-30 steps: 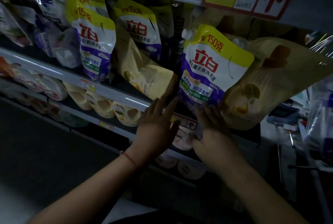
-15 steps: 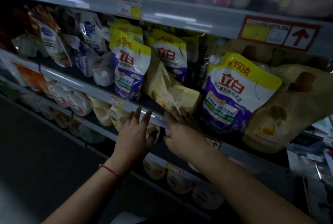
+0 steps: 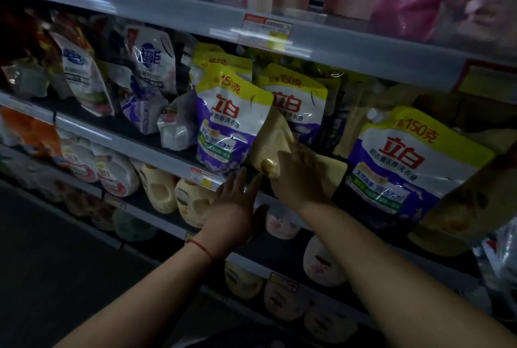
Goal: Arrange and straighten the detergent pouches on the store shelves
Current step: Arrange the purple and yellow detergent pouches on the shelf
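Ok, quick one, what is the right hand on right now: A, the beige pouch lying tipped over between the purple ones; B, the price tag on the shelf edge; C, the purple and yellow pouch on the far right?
A: the right hand lies on the tipped beige pouch, beside its gold cap; whether it grips is unclear.
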Demonstrator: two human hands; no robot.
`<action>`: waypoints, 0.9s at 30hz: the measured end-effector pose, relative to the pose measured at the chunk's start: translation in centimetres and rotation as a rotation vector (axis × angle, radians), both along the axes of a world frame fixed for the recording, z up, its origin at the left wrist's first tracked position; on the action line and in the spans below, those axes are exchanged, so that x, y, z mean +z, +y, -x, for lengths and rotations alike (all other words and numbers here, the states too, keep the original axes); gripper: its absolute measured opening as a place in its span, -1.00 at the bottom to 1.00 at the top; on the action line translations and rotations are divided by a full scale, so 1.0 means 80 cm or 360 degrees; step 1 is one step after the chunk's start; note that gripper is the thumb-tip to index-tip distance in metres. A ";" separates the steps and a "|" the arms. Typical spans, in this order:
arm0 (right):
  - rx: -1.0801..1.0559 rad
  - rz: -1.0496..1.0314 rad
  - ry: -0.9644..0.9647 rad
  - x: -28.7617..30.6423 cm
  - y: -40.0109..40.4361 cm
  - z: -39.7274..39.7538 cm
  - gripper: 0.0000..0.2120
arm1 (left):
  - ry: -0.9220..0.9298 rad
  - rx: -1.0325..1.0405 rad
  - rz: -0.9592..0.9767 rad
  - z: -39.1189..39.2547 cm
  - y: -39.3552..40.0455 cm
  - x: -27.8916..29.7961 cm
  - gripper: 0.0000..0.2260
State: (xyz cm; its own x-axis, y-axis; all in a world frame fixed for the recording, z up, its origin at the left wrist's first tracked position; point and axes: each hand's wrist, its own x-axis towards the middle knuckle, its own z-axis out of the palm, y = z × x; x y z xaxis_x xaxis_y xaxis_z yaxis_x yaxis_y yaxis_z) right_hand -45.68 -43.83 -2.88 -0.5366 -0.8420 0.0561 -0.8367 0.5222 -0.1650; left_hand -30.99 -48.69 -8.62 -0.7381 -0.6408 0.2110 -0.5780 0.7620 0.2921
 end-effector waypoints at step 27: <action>-0.0051 0.0711 -0.0205 0.014 0.002 0.063 -0.81 | 0.0958 0.0412 -0.2567 0.068 0.034 0.045 -0.75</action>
State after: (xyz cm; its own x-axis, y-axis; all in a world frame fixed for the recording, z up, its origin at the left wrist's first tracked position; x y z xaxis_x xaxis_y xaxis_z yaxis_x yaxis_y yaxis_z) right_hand -50.72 -43.64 -1.73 -0.5883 -0.7334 0.3406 -0.7793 0.4016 -0.4811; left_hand -36.41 -45.97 -5.04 -0.6561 -0.5458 -0.5212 -0.1620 -0.5727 0.8036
